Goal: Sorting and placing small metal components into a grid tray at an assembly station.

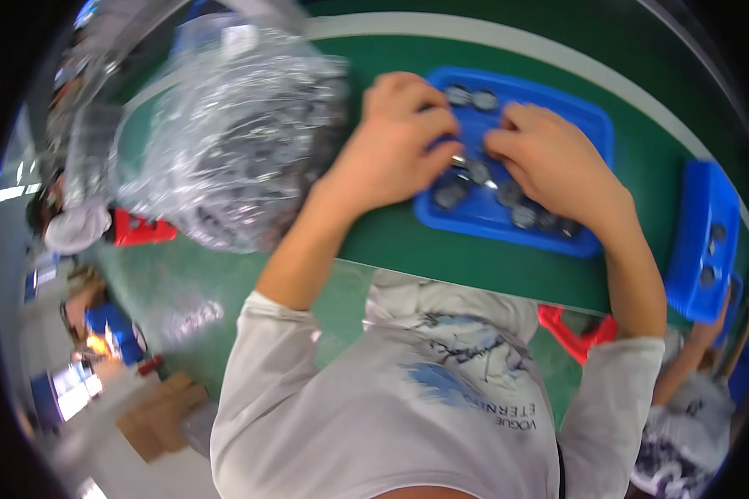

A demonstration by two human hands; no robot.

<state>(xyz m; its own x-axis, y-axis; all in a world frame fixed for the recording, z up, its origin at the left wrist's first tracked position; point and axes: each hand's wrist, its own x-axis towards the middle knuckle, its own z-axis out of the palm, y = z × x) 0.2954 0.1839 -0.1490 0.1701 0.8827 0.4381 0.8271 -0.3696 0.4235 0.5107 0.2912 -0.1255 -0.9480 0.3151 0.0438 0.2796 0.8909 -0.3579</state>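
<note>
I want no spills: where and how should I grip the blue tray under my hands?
Grip the blue tray by its raised rim at both short ends, probably from left and right: it lies flat, with small round pieces scattered inside.

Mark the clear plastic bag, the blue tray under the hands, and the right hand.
Clear plastic bag [245,133]: head view, middle of its crinkled film.
Blue tray [484,230]: head view, near rim.
Right hand [552,158]: head view, back of the hand.
</note>
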